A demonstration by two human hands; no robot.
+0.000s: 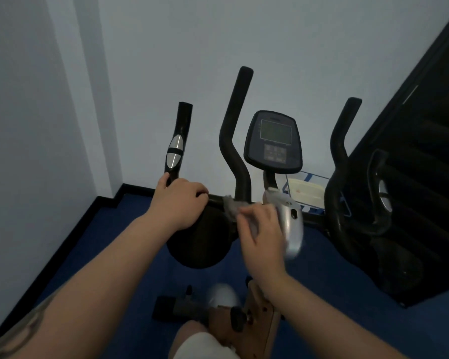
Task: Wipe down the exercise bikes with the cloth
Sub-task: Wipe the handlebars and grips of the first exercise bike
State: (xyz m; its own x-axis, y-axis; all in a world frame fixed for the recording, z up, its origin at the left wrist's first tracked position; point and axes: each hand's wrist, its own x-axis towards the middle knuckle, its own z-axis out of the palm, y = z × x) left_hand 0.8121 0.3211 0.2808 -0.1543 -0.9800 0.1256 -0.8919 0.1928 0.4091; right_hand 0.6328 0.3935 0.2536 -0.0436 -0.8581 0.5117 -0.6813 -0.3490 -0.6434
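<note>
Grey cloth [231, 207] pinched in the right hand [261, 235] grip against the handlebar [215, 199]; left hand [178, 204] clasps it.

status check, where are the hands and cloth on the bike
Left hand grips the handlebar by the left grip. Right hand pinches the grey cloth against the bar. Nothing in the way.

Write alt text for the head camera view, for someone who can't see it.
Seen from above, a person's right hand rubs a grey cloth along an exercise bike's black handlebar, while the left hand grips the bar beside it. The bike's console stands behind, over a blue floor.
</note>
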